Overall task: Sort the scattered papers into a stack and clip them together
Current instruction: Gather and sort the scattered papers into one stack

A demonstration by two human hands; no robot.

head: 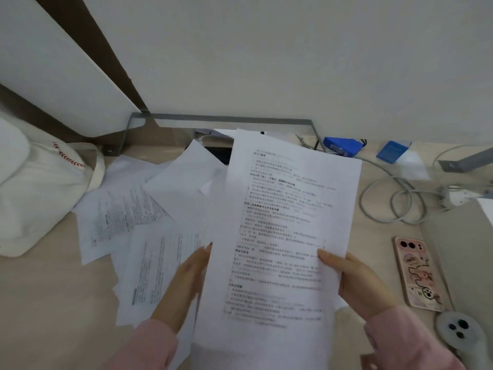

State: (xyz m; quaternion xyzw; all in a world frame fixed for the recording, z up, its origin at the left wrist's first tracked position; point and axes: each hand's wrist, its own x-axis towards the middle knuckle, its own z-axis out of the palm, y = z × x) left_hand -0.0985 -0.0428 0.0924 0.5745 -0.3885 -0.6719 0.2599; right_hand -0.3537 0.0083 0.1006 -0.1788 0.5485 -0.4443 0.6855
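Observation:
A printed sheet (282, 236) is lifted above the desk, tilted toward me. My right hand (357, 284) grips its right edge, thumb on the printed face. My left hand (184, 287) lies flat along the sheet's left edge with fingers straight; whether it grips the sheet is unclear. Several other printed and blank papers (138, 217) lie scattered and overlapping on the desk to the left and behind. No clip is visible.
A white canvas bag (37, 193) sits at the left. Right of the papers lie a phone in a pink case (418, 273), a white controller (461, 332), coiled grey cables (392, 204) and two blue boxes (344, 145). A metal shelf frame (221, 121) runs along the back wall.

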